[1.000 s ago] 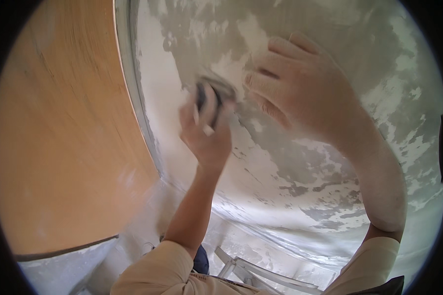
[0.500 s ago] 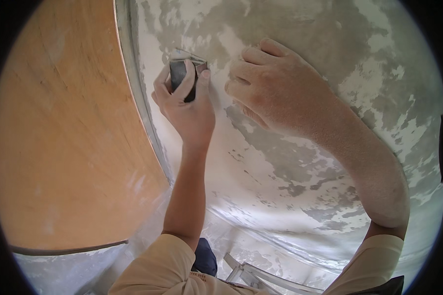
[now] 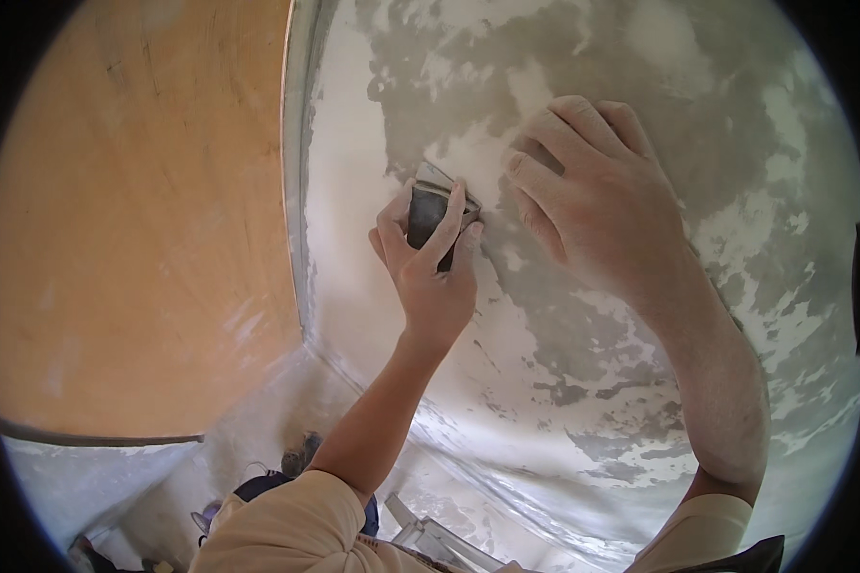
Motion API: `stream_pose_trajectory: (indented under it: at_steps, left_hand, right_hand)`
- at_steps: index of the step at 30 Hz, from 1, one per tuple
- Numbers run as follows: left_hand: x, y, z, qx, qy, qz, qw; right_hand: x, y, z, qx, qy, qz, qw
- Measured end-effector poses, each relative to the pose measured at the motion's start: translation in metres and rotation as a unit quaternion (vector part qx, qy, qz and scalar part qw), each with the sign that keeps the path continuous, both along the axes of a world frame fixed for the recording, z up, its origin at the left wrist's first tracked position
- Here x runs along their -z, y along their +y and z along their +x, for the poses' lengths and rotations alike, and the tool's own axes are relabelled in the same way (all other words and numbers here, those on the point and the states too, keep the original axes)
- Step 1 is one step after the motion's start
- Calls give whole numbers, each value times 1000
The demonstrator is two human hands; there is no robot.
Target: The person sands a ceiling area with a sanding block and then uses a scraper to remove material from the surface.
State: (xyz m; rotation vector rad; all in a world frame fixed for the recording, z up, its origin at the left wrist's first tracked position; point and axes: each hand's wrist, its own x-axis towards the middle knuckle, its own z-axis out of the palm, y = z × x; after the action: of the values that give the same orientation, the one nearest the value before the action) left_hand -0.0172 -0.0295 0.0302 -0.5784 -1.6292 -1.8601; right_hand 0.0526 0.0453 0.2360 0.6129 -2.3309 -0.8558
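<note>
A dark, squarish sanding block (image 3: 428,212), with what looks like a folded sheet along its top edge, is gripped in my left hand (image 3: 435,272). My fingers wrap over its dark face while its far side lies against the patchy wall (image 3: 564,329). White and grey areas of plaster or filler mottle that wall. Farther right, my dusty right hand (image 3: 602,191) rests against the grey part with its fingers bent and apart. I see nothing held in it, though its palm side is hidden.
An orange-brown wooden panel (image 3: 143,220) fills the left side, bordered by a grey edge strip (image 3: 294,181) beside the wall. Down below are a pale metal frame (image 3: 440,544), perhaps a ladder, and dark items (image 3: 301,454) on the dusty floor.
The view has shifted, so panel, wall and block appear farther right. My left hand still grips the block, now closer to the grey patch. My right hand has turned with its fingers pointing more upward.
</note>
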Motion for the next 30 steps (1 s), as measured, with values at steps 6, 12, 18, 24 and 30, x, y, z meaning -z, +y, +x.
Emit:
stream_pose_trajectory:
  at_steps: [6,12,18,24,30]
  left_hand:
    - [-31,4,-38,-61,36,-35,997]
    - [30,3,25,-23,17,-144,989]
    - [-4,3,-25,-36,-3,-83,996]
    - [-11,9,-15,-51,5,-54,997]
    - [-18,-10,-45,-76,81,-109,988]
  right_hand:
    - [5,6,2,6,-14,-3,1000]
    - [15,5,0,18,1,1,1000]
    - [13,2,7,27,-17,-7,999]
    - [15,2,1,31,-25,-23,999]
    - [19,1,-2,15,8,-7,1000]
